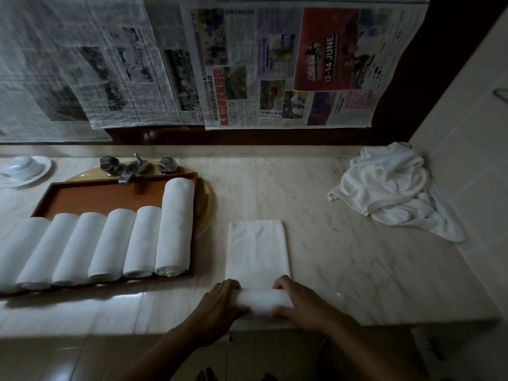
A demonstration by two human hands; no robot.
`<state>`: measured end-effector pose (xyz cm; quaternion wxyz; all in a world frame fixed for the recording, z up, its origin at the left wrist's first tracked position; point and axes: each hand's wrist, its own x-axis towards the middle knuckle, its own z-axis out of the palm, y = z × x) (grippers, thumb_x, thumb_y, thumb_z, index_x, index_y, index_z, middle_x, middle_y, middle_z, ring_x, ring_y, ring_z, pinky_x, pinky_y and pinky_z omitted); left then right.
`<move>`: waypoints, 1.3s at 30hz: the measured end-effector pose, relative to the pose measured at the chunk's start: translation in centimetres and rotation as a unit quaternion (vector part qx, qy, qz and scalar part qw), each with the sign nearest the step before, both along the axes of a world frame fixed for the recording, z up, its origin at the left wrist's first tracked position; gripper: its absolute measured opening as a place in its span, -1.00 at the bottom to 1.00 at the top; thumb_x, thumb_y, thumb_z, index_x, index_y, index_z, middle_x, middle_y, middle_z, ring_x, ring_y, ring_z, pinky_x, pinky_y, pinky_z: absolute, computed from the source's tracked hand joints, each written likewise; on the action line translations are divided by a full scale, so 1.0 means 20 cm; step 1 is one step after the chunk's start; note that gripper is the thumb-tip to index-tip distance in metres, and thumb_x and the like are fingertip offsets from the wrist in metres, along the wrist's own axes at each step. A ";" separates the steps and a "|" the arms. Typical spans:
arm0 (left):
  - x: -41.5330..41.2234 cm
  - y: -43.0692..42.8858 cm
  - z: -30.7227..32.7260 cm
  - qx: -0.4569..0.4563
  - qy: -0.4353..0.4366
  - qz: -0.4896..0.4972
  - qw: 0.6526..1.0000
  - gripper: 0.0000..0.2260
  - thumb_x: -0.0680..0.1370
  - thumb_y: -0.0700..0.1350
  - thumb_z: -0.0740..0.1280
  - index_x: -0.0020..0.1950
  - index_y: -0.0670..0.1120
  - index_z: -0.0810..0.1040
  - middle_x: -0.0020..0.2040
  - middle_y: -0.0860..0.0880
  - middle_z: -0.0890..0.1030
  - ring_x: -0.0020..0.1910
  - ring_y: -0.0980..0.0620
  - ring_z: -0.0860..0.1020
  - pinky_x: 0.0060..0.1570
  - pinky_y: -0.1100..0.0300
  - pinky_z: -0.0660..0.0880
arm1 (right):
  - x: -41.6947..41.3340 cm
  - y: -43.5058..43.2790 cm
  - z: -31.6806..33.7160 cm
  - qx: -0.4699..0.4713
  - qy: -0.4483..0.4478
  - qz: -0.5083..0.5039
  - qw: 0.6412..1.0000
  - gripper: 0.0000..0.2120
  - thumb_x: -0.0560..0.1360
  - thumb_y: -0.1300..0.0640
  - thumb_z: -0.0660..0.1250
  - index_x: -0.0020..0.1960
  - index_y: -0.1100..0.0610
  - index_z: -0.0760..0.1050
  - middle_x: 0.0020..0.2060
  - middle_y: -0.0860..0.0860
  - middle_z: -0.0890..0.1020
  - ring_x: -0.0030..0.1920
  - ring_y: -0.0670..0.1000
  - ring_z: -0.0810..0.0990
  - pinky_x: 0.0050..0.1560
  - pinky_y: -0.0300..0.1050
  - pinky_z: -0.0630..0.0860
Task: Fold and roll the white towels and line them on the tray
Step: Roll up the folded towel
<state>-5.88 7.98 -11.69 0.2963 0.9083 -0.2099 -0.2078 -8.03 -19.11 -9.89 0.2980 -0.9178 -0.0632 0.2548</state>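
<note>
A folded white towel (pixel 258 248) lies flat on the marble counter, its near end turned up into a short roll (pixel 264 301). My left hand (pixel 220 303) grips the roll's left end and my right hand (pixel 299 301) grips its right end, fingers curled over the top. To the left, a brown wooden tray (pixel 90 195) holds several rolled white towels (pixel 176 226) lined side by side, the rightmost one longer than the rest.
A heap of unfolded white towels (pixel 390 185) sits at the back right by the tiled wall. A faucet with two knobs (pixel 134 167) stands behind the tray, over a basin. A white cup and saucer (pixel 23 167) are at far left. Newspapers (pixel 275 64) hang behind.
</note>
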 end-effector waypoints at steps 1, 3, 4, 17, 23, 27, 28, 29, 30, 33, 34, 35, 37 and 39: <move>-0.02 0.01 -0.01 -0.014 0.018 0.021 1.000 -0.65 0.48 0.37 0.25 0.14 0.22 0.36 0.10 0.21 0.46 0.07 0.21 0.42 0.08 0.18 0.42 | -0.02 0.00 -0.01 0.013 0.006 -0.012 1.000 -0.47 0.45 -0.27 0.43 0.32 -0.12 0.36 0.24 -0.10 0.52 0.16 -0.08 0.52 0.14 -0.11 0.51; -0.03 0.01 0.00 -0.045 0.038 0.057 0.997 -0.71 0.52 0.36 0.27 0.11 0.24 0.39 0.10 0.20 0.46 0.08 0.23 0.44 0.04 0.29 0.41 | -0.03 -0.01 -0.01 0.035 0.006 -0.040 0.999 -0.51 0.50 -0.24 0.41 0.35 -0.10 0.41 0.26 -0.12 0.52 0.18 -0.11 0.51 0.18 -0.16 0.49; -0.04 0.00 0.00 -0.056 0.042 0.072 0.995 -0.67 0.51 0.40 0.24 0.12 0.23 0.41 0.10 0.19 0.47 0.08 0.23 0.45 0.01 0.34 0.39 | -0.02 0.00 -0.02 0.036 0.000 -0.049 0.998 -0.54 0.54 -0.22 0.38 0.37 -0.07 0.43 0.28 -0.11 0.52 0.20 -0.12 0.50 0.18 -0.21 0.45; 0.03 -0.12 0.09 -0.059 0.055 0.233 0.969 -0.72 0.50 0.13 0.49 0.09 -0.03 0.70 0.01 0.05 0.65 -0.07 0.21 0.55 -0.26 0.51 0.35 | -0.12 0.16 -0.10 -0.089 -0.347 -0.090 0.929 -0.69 0.51 0.07 0.20 0.14 0.01 0.65 0.06 -0.02 0.60 0.05 0.08 0.58 0.02 0.01 0.58; 0.04 -0.15 0.10 -0.044 0.058 0.293 0.953 -0.61 0.51 0.19 0.46 0.18 -0.04 0.59 0.12 -0.01 0.57 -0.01 0.11 0.52 -0.15 0.31 0.42 | -0.25 0.26 -0.21 -0.140 -0.392 -0.037 0.908 -0.55 0.57 0.13 0.11 0.40 0.13 0.53 0.35 0.09 0.56 0.38 0.18 0.51 0.46 0.22 0.24; -0.07 -0.20 0.06 0.073 -0.150 0.213 0.963 -0.40 0.60 0.35 0.13 0.49 -0.01 0.39 0.43 -0.02 0.43 0.41 -0.04 0.40 0.37 -0.05 0.36 | -0.20 0.22 -0.22 -0.159 -0.382 0.007 0.910 -0.48 0.59 0.13 0.10 0.52 0.17 0.39 0.47 0.12 0.46 0.48 0.19 0.41 0.54 0.19 0.10; -0.09 -0.22 0.04 0.070 -0.182 0.173 0.965 -0.38 0.60 0.32 0.10 0.51 -0.04 0.38 0.48 -0.05 0.43 0.46 -0.08 0.38 0.41 -0.11 0.35 | -0.18 0.21 -0.22 -0.164 -0.377 0.016 0.911 -0.48 0.59 0.12 0.10 0.54 0.18 0.37 0.48 0.13 0.45 0.49 0.19 0.40 0.55 0.18 0.08; -0.12 -0.24 0.02 0.076 -0.208 0.129 0.967 -0.37 0.60 0.29 0.10 0.54 -0.08 0.38 0.51 -0.09 0.42 0.51 -0.12 0.35 0.44 -0.17 0.35 | -0.17 0.20 -0.22 -0.169 -0.371 0.022 0.913 -0.47 0.60 0.11 0.10 0.55 0.19 0.35 0.48 0.13 0.44 0.49 0.19 0.40 0.55 0.17 0.07; -0.13 -0.24 -0.02 0.094 -0.221 0.086 0.967 -0.36 0.61 0.26 0.10 0.56 -0.10 0.35 0.55 -0.12 0.39 0.56 -0.15 0.31 0.47 -0.20 0.32 | -0.15 0.20 -0.22 -0.177 -0.360 0.026 0.916 -0.46 0.60 0.08 0.10 0.55 0.18 0.34 0.49 0.13 0.44 0.49 0.18 0.40 0.55 0.16 0.08; -0.08 -0.21 -0.08 0.150 -0.216 0.012 0.965 -0.31 0.61 0.23 0.15 0.65 -0.08 0.15 0.63 -0.12 0.20 0.63 -0.15 0.13 0.52 -0.21 0.24 | -0.08 0.21 -0.18 -0.193 -0.299 0.031 0.934 -0.38 0.59 -0.07 0.13 0.59 0.16 0.27 0.52 0.11 0.39 0.51 0.16 0.36 0.55 0.17 0.14; -0.04 -0.19 -0.08 0.157 -0.211 -0.007 0.965 -0.28 0.60 0.20 0.20 0.67 -0.08 0.08 0.65 -0.11 0.13 0.64 -0.15 0.10 0.54 -0.19 0.20 | -0.06 0.21 -0.17 -0.194 -0.280 0.034 0.940 -0.34 0.58 -0.10 0.15 0.62 0.15 0.20 0.54 0.10 0.35 0.54 0.15 0.32 0.57 0.18 0.15; 0.00 -0.17 -0.08 0.161 -0.200 -0.024 0.966 -0.26 0.61 0.17 0.25 0.68 -0.07 0.03 0.66 -0.10 0.09 0.64 -0.15 0.08 0.56 -0.16 0.16 | -0.03 0.20 -0.15 -0.195 -0.261 0.039 0.945 -0.29 0.57 -0.10 0.19 0.64 0.14 0.13 0.56 0.10 0.31 0.55 0.15 0.27 0.58 0.18 0.13; 0.07 -0.16 -0.04 0.155 -0.182 -0.050 0.970 -0.25 0.61 0.14 0.30 0.68 -0.06 0.01 0.66 -0.07 0.11 0.63 -0.11 0.10 0.57 -0.06 0.15 | 0.03 0.18 -0.10 -0.199 -0.238 0.055 0.949 -0.24 0.54 -0.06 0.30 0.64 0.12 0.08 0.54 0.10 0.32 0.52 0.15 0.29 0.59 0.13 0.13; 0.13 -0.13 0.00 0.145 -0.170 -0.068 0.972 -0.27 0.61 0.14 0.32 0.66 -0.06 0.07 0.63 -0.06 0.20 0.59 -0.06 0.19 0.54 0.01 0.19 | 0.08 0.16 -0.05 -0.196 -0.223 0.072 0.952 -0.26 0.53 0.05 0.34 0.62 0.11 0.12 0.46 0.10 0.37 0.43 0.15 0.35 0.52 0.06 0.24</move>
